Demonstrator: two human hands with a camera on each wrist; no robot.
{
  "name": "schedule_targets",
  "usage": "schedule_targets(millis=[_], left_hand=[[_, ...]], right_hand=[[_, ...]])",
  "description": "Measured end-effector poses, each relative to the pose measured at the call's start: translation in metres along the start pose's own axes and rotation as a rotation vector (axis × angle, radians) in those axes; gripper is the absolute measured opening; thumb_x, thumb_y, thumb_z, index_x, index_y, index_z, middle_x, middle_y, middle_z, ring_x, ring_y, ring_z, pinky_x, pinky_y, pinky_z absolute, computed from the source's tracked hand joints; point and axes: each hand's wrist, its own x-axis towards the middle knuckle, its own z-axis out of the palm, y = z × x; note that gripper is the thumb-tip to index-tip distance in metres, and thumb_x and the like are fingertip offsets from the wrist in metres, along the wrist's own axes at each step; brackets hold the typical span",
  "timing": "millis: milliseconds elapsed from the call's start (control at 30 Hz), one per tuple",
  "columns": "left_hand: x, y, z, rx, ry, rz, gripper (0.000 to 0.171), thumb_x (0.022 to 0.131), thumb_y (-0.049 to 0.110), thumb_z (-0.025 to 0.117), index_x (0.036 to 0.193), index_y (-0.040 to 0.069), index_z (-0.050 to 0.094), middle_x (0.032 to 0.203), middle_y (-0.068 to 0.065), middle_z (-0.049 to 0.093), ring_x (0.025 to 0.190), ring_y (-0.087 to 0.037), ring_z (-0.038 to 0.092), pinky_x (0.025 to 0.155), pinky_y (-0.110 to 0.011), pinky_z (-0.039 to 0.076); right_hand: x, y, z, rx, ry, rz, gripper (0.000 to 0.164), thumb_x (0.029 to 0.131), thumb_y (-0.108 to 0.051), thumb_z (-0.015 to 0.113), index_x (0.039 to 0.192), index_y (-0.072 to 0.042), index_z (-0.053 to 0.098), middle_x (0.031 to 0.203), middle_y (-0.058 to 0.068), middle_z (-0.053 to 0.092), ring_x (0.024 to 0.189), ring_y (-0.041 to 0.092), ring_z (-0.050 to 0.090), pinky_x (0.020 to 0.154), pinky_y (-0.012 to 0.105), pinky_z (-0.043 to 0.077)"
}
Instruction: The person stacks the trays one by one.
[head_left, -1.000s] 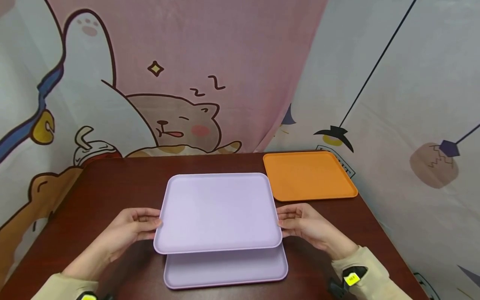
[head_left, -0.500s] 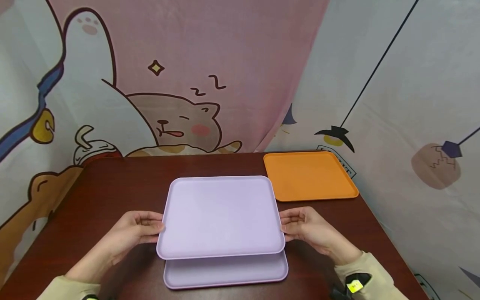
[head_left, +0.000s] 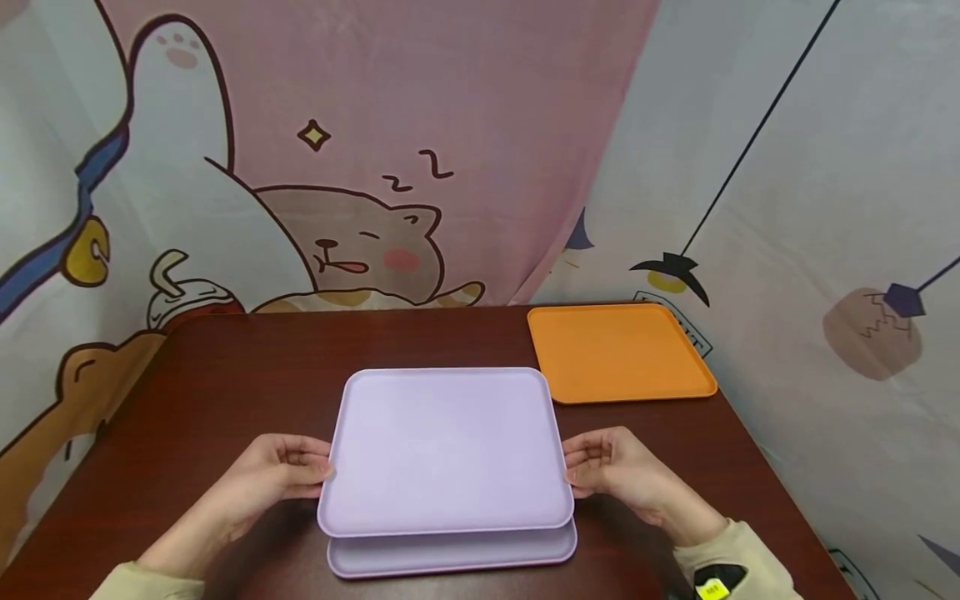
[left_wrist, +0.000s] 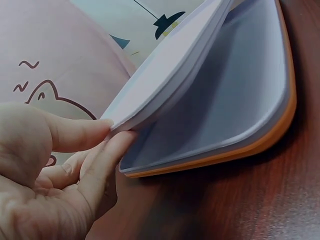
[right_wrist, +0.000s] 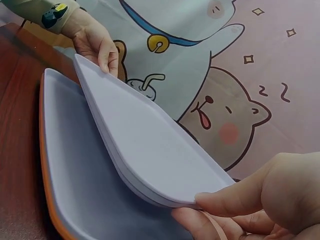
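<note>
My left hand (head_left: 279,477) and my right hand (head_left: 618,471) pinch the short sides of a light purple serving tray (head_left: 450,450), thumbs on top and fingers beneath. In the wrist views its edge shows a double line, like two rims together. Held up at a slant, it hangs over another purple tray (head_left: 450,557), whose front strip shows in the head view. Under that lower tray an orange edge (left_wrist: 215,159) shows in the left wrist view, lying on the table. In the right wrist view the left hand (right_wrist: 100,45) grips the far side.
A separate orange tray (head_left: 622,354) lies at the back right of the dark red-brown table (head_left: 247,367), close to its right edge. A cartoon-printed cloth (head_left: 480,125) hangs behind the table and along its sides.
Both hands have moved the held purple tray down and toward me. It now covers more of the lower purple tray. The orange tray at the back has stayed put.
</note>
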Motion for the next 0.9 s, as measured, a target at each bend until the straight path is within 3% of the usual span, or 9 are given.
schedule_targets(millis=[900], left_hand=[[-0.006,-0.025,0.006,-0.012,-0.117,-0.019,0.029,0.095,-0.003,0.072,0.115,-0.021,0.061,0.095,-0.013,0.071,0.088,-0.021,0.072,0.081,-0.039,0.064]], right_hand=[[-0.012,0.020,0.002,-0.009,0.023,0.035,0.041,0.086,0.008,0.076,0.120,0.022,0.060,0.095,0.017,0.070,0.079,0.020,0.069,0.070,0.033,0.064]])
